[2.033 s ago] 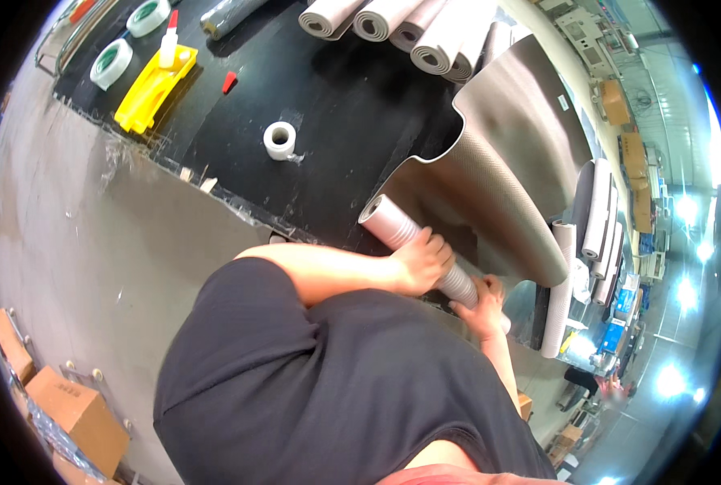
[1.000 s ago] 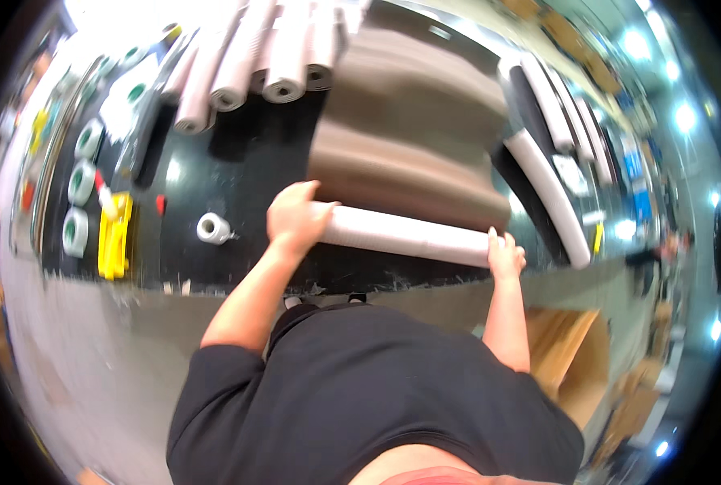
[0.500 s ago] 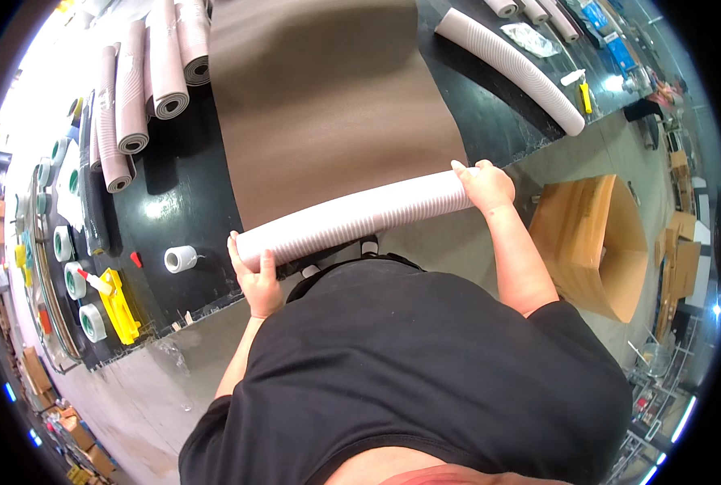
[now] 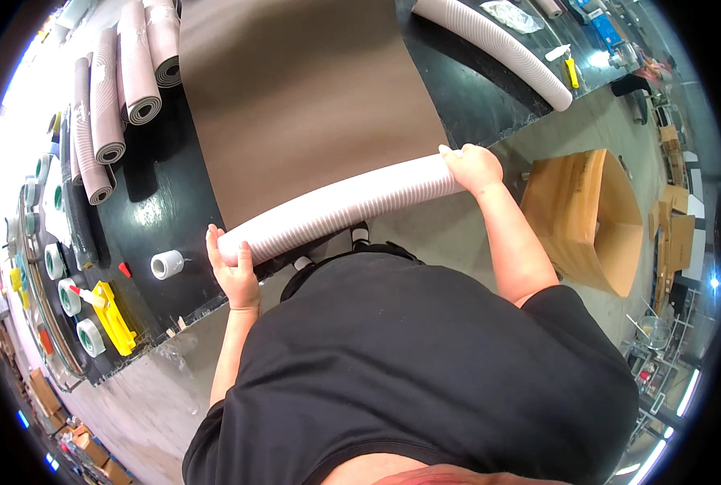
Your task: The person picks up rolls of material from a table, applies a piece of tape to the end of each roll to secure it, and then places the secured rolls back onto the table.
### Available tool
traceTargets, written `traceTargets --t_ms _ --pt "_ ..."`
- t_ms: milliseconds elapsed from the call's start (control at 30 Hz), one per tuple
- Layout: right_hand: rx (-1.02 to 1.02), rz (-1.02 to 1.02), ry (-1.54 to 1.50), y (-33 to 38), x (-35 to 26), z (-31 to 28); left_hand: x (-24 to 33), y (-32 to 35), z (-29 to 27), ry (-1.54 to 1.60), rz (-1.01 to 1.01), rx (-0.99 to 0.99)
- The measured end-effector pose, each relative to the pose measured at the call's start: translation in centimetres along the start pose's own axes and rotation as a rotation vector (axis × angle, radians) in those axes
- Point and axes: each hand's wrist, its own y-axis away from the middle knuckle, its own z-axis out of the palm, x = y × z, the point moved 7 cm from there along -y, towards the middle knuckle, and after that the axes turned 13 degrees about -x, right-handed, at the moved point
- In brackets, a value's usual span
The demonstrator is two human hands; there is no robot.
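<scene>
A partly rolled mat lies across the near edge of the black table. Its pale pink, ribbed roll (image 4: pixel 340 208) faces me, and its brown sheet (image 4: pixel 312 97) stretches flat away over the tabletop. My left hand (image 4: pixel 236 279) is closed around the roll's left end, thumb and fingers on either side of it. At the opposite end, my right hand (image 4: pixel 475 169) grips the roll with its thumb on top. The undersides of both hands' grips are hidden.
Several rolled mats (image 4: pixel 108 105) lie at the left, near a small white tape roll (image 4: pixel 167 264) and a yellow tape dispenser (image 4: pixel 114 318). Another ribbed roll (image 4: pixel 498 48) rests at the right. An open cardboard box (image 4: pixel 566 212) stands on the floor beside the table.
The whole view has shifted slightly, with the table and mat sitting further left in the picture. Both hands keep their hold on the roll's ends; the roll looks about the same thickness.
</scene>
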Motion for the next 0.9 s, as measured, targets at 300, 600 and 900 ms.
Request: traceTargets --t_ms 300,600,900 --pt "-0.260 0.036 0.144 -4.6 -4.0 -2.5 8.7 -5.5 8.6 -1.171 0.142 -0.465" --pt "-0.200 -0.182 -0.726 -10.6 -2.8 -2.4 10.7 -22.7 13.3 -1.294 0.157 -0.448" --pt "-0.008 -0.419 -1.217 -18.7 -2.3 -1.6 -2.6 -20.2 -1.2 -0.305 -0.209 0.142"
